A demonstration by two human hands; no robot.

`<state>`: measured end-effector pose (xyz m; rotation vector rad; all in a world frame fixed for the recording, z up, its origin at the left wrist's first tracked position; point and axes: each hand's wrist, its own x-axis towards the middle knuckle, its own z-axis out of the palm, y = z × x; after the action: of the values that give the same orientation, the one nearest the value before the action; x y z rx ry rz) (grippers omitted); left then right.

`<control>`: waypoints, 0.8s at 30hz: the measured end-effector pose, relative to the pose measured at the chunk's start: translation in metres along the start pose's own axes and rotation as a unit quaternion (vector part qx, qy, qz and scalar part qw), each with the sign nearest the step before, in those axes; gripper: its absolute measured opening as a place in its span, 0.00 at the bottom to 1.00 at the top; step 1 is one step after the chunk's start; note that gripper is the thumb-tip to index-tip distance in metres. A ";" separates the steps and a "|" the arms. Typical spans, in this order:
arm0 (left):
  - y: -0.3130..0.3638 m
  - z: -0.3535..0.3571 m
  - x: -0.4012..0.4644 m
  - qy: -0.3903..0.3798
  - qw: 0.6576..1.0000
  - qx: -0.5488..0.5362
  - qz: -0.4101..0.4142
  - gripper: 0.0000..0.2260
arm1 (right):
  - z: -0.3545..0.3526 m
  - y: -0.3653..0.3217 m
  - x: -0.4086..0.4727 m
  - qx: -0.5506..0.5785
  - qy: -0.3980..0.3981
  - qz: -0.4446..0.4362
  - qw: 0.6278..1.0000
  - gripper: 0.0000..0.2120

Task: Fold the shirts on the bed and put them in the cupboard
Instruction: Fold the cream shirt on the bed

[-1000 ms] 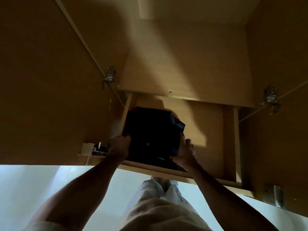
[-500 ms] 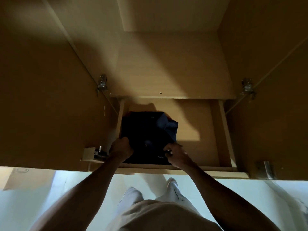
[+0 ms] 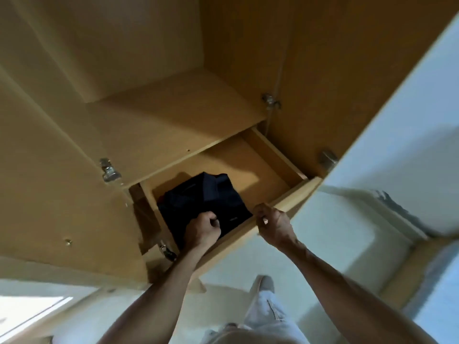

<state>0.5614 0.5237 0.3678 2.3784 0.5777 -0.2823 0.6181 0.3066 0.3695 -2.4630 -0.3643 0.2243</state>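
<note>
Head view: the folded dark shirt point(image 3: 206, 202) lies in the open cupboard drawer point(image 3: 288, 207) (toward its left side). Your left hand point(image 3: 202, 228) rests on the shirt, fingers curled, apparently gripping fabric. Your right hand point(image 3: 272, 223) grips the drawer's front edge.

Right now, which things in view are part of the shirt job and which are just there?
Job:
- folded dark shirt in the drawer
- left hand over the shirt
- right hand at the drawer front

Just there:
- door hinges
- shelf above
</note>
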 end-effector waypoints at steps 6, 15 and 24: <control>0.049 0.033 -0.033 -0.096 0.983 -0.080 0.137 0.08 | -0.029 0.032 -0.096 0.024 0.089 0.122 0.988 0.23; 0.119 0.133 -0.129 -0.273 0.924 -0.062 0.259 0.14 | -0.049 0.105 -0.277 0.064 0.205 0.307 0.927 0.24; 0.122 0.266 -0.276 -0.393 0.841 0.102 0.358 0.14 | 0.008 0.175 -0.529 0.117 0.270 0.534 0.792 0.16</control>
<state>0.3635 0.1755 0.3301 2.2062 -0.7434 -0.9291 0.1511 0.0126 0.2937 -2.0741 1.2558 -0.0016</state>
